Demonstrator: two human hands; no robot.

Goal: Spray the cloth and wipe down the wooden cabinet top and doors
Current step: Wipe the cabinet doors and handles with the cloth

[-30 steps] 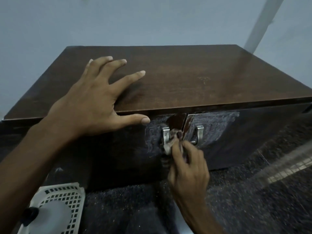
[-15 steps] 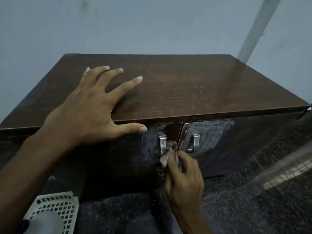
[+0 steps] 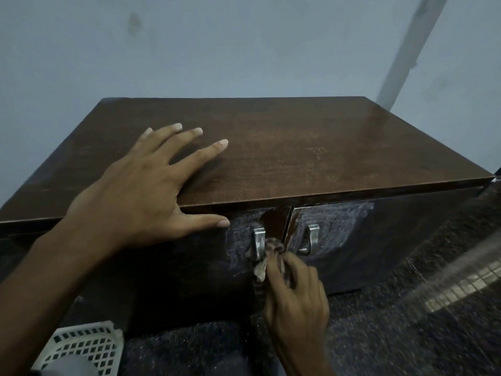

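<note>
Grip: right hand (image 3: 296, 294) clutches cloth (image 3: 267, 256) beside handle (image 3: 259, 244); left hand (image 3: 135, 196) flat, released, on cabinet top (image 3: 311, 147).
Surface: 2 smeared doors (image 3: 379, 234).
Room: grey wall (image 3: 244, 50).

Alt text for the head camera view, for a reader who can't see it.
A right hand presses a crumpled brownish cloth against the front of a dark wooden cabinet, between its two silver metal handles. The left hand lies flat on the cabinet top, thumb over the front edge. A white plastic lattice basket sits lower left.
</note>
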